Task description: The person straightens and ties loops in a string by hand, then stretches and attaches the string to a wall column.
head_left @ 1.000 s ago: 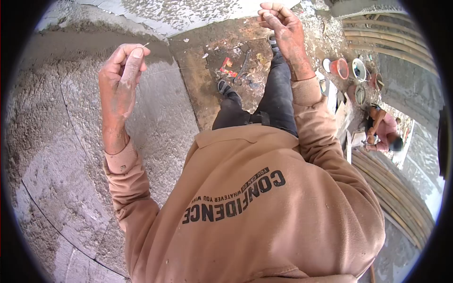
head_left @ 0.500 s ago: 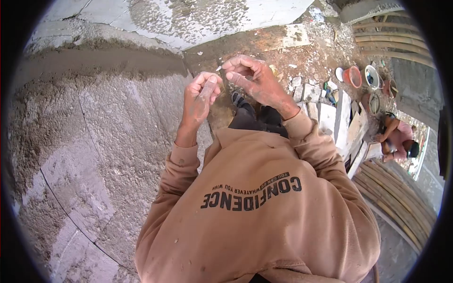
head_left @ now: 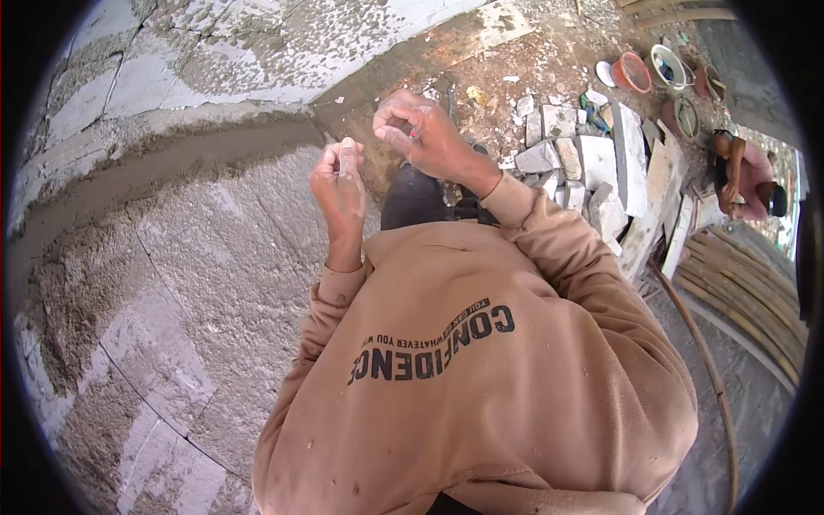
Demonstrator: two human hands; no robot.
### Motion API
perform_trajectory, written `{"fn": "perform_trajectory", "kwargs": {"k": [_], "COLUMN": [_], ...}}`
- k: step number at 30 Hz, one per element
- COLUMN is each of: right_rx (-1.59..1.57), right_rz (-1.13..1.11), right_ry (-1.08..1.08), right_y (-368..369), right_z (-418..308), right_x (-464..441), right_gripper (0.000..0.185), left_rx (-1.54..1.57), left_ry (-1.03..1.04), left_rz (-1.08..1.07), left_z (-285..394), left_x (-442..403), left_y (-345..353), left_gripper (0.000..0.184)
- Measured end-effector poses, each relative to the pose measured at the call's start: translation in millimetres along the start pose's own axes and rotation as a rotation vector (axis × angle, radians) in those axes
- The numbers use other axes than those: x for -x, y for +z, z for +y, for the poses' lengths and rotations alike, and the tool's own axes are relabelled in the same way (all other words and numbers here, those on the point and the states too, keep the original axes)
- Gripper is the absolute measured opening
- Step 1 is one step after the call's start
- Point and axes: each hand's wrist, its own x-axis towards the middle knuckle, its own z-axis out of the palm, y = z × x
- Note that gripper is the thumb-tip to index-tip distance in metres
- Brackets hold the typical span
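My left hand (head_left: 341,184) is raised in front of the wet mortar band, its fingers curled and the thumb pressed against them. Whatever it may pinch is too small or hidden to name. Just right of it and a little higher, my right hand (head_left: 421,137) is bent with the fingers curled toward the thumb. A small red spot shows by its palm; I cannot tell whether it is held. The two hands are apart, and both are dusted with pale powder. Smooth grey mortar (head_left: 197,146) lines the corner beside a rough block wall (head_left: 232,257).
Broken white blocks (head_left: 596,163) are heaped on the right. Beyond them stand a red bucket (head_left: 633,72) and a white bucket (head_left: 669,67). Another person (head_left: 747,176) crouches at far right, near stacked bamboo poles (head_left: 738,283). A thin stick (head_left: 708,360) leans nearby.
Both hands have shifted left in view and moved slightly apart. The small white bit seen between them earlier no longer shows there. The view has turned, bringing in more of the rubble and stick.
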Motion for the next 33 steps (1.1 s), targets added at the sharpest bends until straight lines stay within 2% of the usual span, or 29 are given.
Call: {"fn": "perform_trajectory", "kwargs": {"k": [1,2,5,6,9,12,15,16,21,24,25,27,30,33], "right_rx": [0.085,0.068,0.143,0.150,0.075,0.050,-0.150,-0.238,-0.138,-0.002,0.049,0.032,-0.076,-0.148], "right_rz": [0.041,-0.033,-0.065,-0.093,-0.152,-0.112,-0.173,-0.144,-0.029,0.045,0.069,0.060,0.041,0.042], "right_ry": [-0.095,-0.052,-0.122,-0.113,0.016,-0.086,0.279,0.309,0.310,0.205,0.150,0.182,0.251,0.262], "right_y": [2.5,3.6,11.9,14.6,25.5,37.6,41.8,45.4,46.5,45.9,46.2,45.0,47.6,48.9], "right_z": [1.9,1.9,-3.7,-1.0,-3.3,1.6,-1.6,0.4,-10.9,-12.8,-13.3,-18.6,-23.9,-23.0], "right_x": [-1.7,0.8,2.3,2.0,-1.4,-16.4,-23.8,-26.5,-41.7,-50.5,-53.3,-56.2,-56.1,-55.3], "right_gripper": [0.008,0.008,0.010,0.009,0.012,0.012,0.011,0.013,0.010,0.012,0.012,0.012,0.013,0.012], "left_rx": [0.109,0.262,0.733,0.772,0.749,0.600,0.479,0.413,0.103,-0.207,-0.173,-0.107,0.107,0.122], "left_ry": [-0.238,-0.470,-0.435,-0.406,-0.343,-0.284,-0.216,-0.179,0.048,0.402,0.392,0.367,0.193,0.134], "left_rz": [-0.077,-0.199,-0.165,-0.186,-0.437,-0.518,-0.601,-0.587,-0.492,-0.319,-0.280,-0.198,-0.211,-0.221], "left_z": [7.6,22.6,14.6,16.6,5.2,27.0,32.4,34.3,43.4,38.6,39.7,41.8,49.7,54.6], "left_x": [0.8,-1.1,-17.4,-27.1,-54.3,-57.1,-66.8,-70.1,-64.7,-68.3,-69.5,-71.9,-70.3,-69.0], "left_y": [-3.0,-3.7,0.6,-3.6,-34.0,-54.6,-70.2,-72.4,-73.7,-66.1,-62.9,-58.0,-55.2,-56.8], "left_gripper": [0.028,0.030,0.031,0.032,0.030,0.025,0.019,0.019,0.017,0.016,0.017,0.019,0.019,0.020]}}
